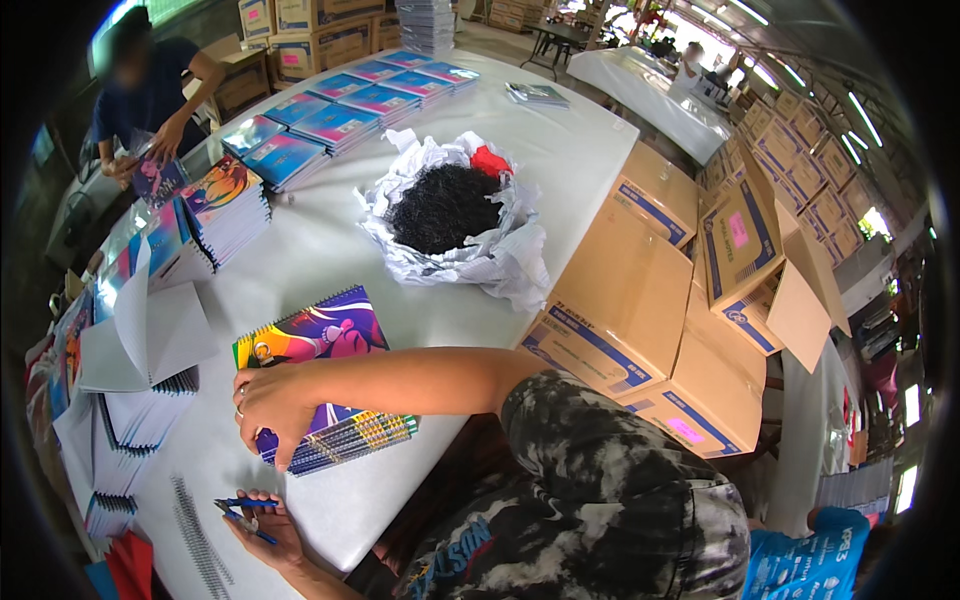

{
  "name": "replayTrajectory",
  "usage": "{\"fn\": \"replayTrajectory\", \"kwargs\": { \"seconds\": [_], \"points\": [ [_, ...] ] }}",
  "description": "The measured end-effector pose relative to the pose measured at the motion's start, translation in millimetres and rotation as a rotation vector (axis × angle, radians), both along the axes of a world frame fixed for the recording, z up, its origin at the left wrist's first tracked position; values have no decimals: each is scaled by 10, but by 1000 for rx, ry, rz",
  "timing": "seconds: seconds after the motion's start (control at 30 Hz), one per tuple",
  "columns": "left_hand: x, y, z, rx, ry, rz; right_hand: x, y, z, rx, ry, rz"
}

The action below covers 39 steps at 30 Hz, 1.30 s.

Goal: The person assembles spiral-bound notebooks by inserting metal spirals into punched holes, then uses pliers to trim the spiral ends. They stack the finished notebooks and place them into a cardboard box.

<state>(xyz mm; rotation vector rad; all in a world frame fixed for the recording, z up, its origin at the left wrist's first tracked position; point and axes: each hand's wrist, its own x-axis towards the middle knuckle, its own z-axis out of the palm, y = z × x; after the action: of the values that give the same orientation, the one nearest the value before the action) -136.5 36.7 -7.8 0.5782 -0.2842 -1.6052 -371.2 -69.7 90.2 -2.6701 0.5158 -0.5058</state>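
My right hand [275,412], a ring on one finger, reaches across from the right and curls over the edge of a spiral notebook with a bright purple and yellow cover [335,328]. That notebook lies on a small stack whose coiled bindings show below my forearm. Lower down, my left hand [268,530] is turned partly palm up and holds blue-handled pliers [250,527], their handles spread apart. Beside it on the table lie loose dark spiral coils [195,530]. My right fingertips are partly hidden against the notebook.
Crumpled white paper [385,200] holds a tangle of black wire [445,208]. Notebook stacks [225,205] and loose sheets [150,340] line the left side; blue-pink notebooks [340,120] cover the far end. Cardboard boxes [620,290] stand right. Another person [150,90] handles a notebook.
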Motion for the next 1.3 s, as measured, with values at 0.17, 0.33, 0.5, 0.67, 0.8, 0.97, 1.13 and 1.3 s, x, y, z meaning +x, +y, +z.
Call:
{"fn": "replayTrajectory", "kwargs": {
  "seconds": [0.17,0.33,0.5,0.67,0.8,0.97,1.13,1.3],
  "points": [
    [-55,14,76,41,-39,47,19,-15,-3,-3,9,4],
    [-13,-14,22,22,-41,27,5,-5,4,-1,4,0],
    [-23,-3,42,42,-49,36,11,-13,5,1,9,6],
    [74,-25,-74,-40,-12,-43,4,-9,9,15,-13,7],
    [82,-21,-73,-57,-13,-62,0,0,12,11,-29,6],
    [65,-14,-68,-41,-28,-44,1,5,20,6,-3,1],
    [52,-21,-56,-45,-25,-46,10,7,10,10,-14,1],
    [36,-3,-22,-48,-26,-60,13,9,20,-15,-8,-4]
  ]
}}
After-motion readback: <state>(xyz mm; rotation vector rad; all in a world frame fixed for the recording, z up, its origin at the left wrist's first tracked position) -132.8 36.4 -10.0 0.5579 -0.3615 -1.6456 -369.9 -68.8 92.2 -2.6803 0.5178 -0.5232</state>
